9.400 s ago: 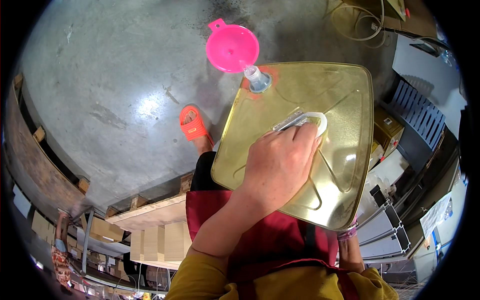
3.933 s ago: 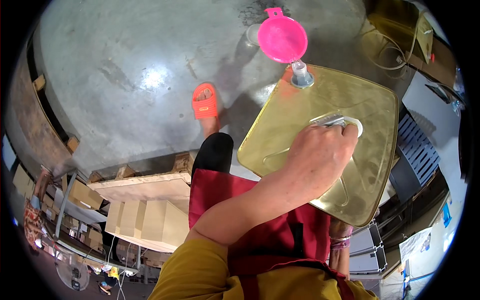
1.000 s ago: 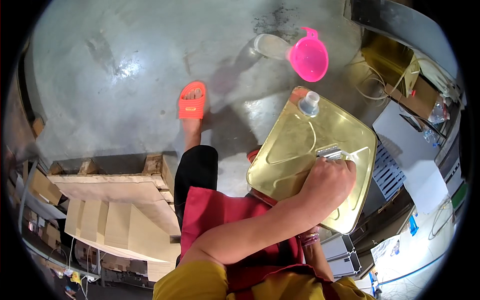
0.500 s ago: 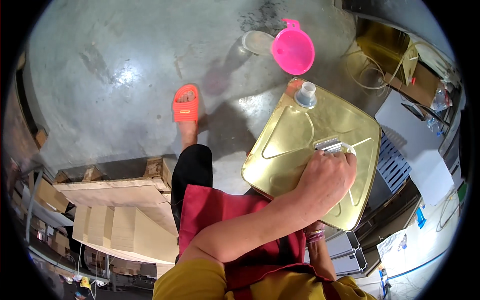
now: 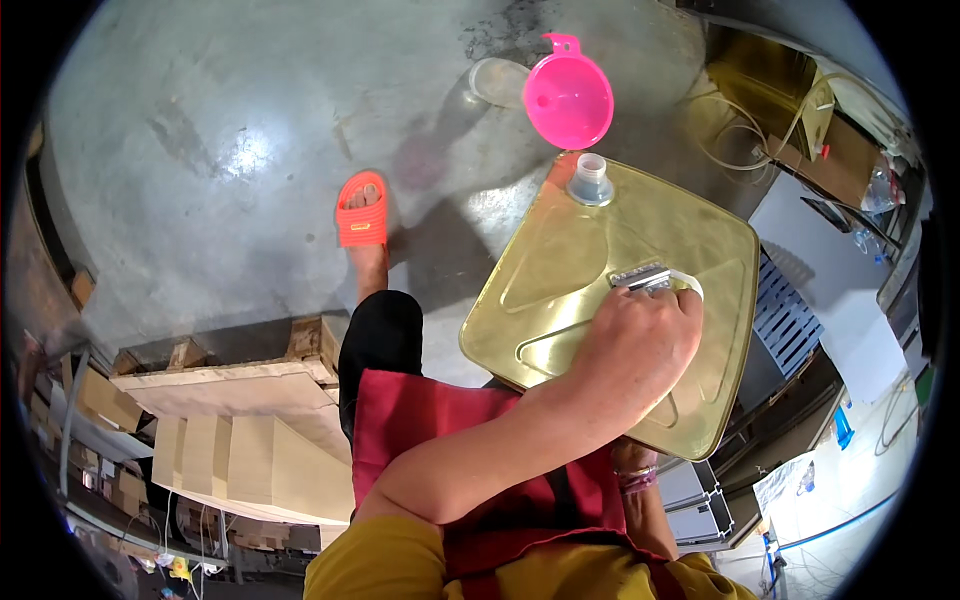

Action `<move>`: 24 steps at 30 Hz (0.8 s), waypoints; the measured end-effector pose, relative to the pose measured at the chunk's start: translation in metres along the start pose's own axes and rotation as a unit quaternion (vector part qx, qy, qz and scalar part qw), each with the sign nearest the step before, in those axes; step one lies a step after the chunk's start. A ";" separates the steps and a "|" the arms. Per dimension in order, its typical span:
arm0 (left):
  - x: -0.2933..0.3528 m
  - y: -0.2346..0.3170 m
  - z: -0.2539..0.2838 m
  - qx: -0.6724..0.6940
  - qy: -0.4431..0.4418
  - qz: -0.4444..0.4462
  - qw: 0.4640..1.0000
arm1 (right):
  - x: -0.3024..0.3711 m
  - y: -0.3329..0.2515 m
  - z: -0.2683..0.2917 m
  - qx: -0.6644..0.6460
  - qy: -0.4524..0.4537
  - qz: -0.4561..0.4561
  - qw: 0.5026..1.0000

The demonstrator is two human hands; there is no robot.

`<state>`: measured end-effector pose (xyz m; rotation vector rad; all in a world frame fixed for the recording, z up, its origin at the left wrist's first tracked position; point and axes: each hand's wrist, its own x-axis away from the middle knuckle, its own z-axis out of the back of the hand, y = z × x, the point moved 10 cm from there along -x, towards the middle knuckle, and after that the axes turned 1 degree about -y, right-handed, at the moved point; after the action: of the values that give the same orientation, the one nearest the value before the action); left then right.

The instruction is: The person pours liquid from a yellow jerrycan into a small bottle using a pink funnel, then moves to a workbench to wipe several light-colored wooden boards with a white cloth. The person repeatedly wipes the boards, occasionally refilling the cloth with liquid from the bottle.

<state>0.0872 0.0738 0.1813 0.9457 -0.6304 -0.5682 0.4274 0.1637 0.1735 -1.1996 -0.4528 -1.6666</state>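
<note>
My left hand (image 5: 648,335) is closed around the handle (image 5: 640,277) on top of a large square gold tin can (image 5: 560,250). A translucent plastic spout (image 5: 591,182) stands up at the can's far left corner, without a cap on it. My right hand (image 5: 632,455), with bracelets at the wrist, reaches under the near edge of the can; its fingers are hidden there. Past the spout, a pink funnel (image 5: 580,100) sits above the floor on a clear container (image 5: 497,82).
A wooden pallet (image 5: 230,378) with stacked cardboard (image 5: 250,455) is at my left. On the right are a blue slatted crate (image 5: 785,310), white sheets (image 5: 860,330) and another gold can (image 5: 765,75) with a clear hose (image 5: 705,150). My foot wears an orange slipper (image 5: 361,215).
The can has moved slightly left and tilted a little, with my left hand still on its handle. The funnel and the floor have shifted slightly left in view.
</note>
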 end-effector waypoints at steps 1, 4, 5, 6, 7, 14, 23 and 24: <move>-0.001 0.000 0.000 -0.003 -0.007 -0.005 1.000 | 0.002 -0.001 0.003 -0.003 0.002 0.000 1.000; -0.002 -0.001 0.003 0.009 -0.015 -0.011 1.000 | 0.007 -0.002 0.012 -0.012 0.007 0.001 1.000; -0.002 -0.001 0.004 0.016 -0.015 -0.011 1.000 | 0.009 -0.002 0.015 -0.014 0.006 0.002 1.000; -0.003 -0.002 0.005 0.027 -0.010 -0.013 0.999 | 0.010 -0.002 0.017 -0.018 0.008 0.001 1.000; -0.003 -0.002 0.006 0.039 -0.005 -0.016 0.999 | 0.011 -0.002 0.019 -0.022 0.009 0.001 1.000; -0.004 0.000 0.009 0.066 -0.021 -0.021 0.997 | 0.019 -0.004 0.032 -0.031 0.013 -0.004 0.999; -0.002 0.003 -0.002 0.033 -0.016 -0.020 0.999 | 0.009 0.005 0.018 -0.019 -0.004 -0.014 1.000; -0.001 0.004 -0.005 0.027 -0.011 -0.016 0.999 | 0.006 0.007 0.013 -0.015 -0.008 -0.016 1.000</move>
<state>0.0912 0.0791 0.1828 1.0034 -0.6534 -0.5935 0.4400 0.1675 0.1834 -1.2338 -0.4609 -1.6985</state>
